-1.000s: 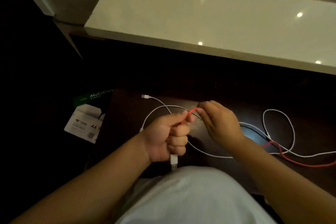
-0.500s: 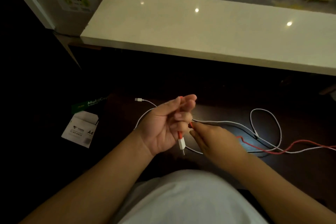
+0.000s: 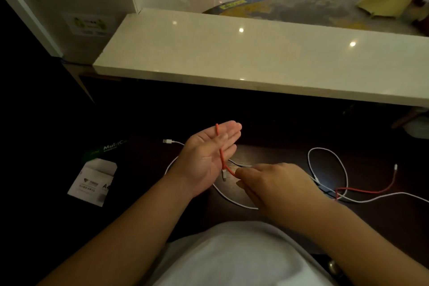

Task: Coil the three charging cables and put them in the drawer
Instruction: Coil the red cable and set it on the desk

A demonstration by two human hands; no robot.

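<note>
A: Head view, step in hand?
B: Coiling the red cable (image 3: 220, 148), apparently the first turn; left hand (image 3: 206, 160) flat, fingers straight, cable laid across the palm; right hand (image 3: 267, 183) fingers pinching it just below the plug.
A: Next move?
B: Probably wrap it round the left fingers; two white cables (image 3: 325, 169) lie uncoiled on the dark surface (image 3: 278, 153).
A: Drawer?
B: Not visible; contents unknown.

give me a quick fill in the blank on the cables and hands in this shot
1. The cable lying across the left hand is ____ in colour.
2. The left hand's palm faces up with its fingers ____.
3. The right hand ____ the red cable just below the left palm.
4. The white cable forms a loop on the dark ____.

Missing words: red; straight; pinches; table
</note>
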